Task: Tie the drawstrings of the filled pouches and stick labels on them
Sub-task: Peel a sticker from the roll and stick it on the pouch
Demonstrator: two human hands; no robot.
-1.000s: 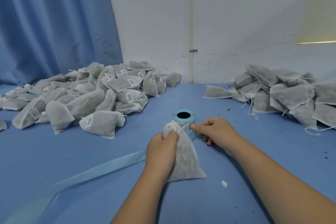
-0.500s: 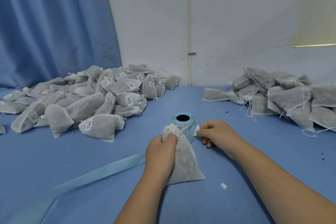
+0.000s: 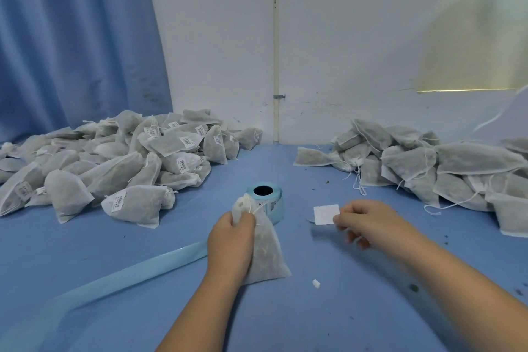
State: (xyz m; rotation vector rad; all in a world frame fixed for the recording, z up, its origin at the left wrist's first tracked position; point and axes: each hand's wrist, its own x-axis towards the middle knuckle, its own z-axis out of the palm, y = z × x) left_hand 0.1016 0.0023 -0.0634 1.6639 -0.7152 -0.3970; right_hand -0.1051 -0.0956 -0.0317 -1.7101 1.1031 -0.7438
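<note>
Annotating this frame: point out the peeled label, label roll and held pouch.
peeled label (image 3: 325,214), head view, white face centre.
label roll (image 3: 277,210), head view, blue side wall.
held pouch (image 3: 267,254), head view, lower body.

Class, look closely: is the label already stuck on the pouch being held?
No, the right hand pinches the white label, well apart from the pouch that the left hand grips.

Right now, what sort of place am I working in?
Likely a small hand-packing workshop: a labelled pouch pile left on the blue table, an unlabelled pile right, a label roll between them, the right hand pinching a label while the left hand grips a pouch.
</note>
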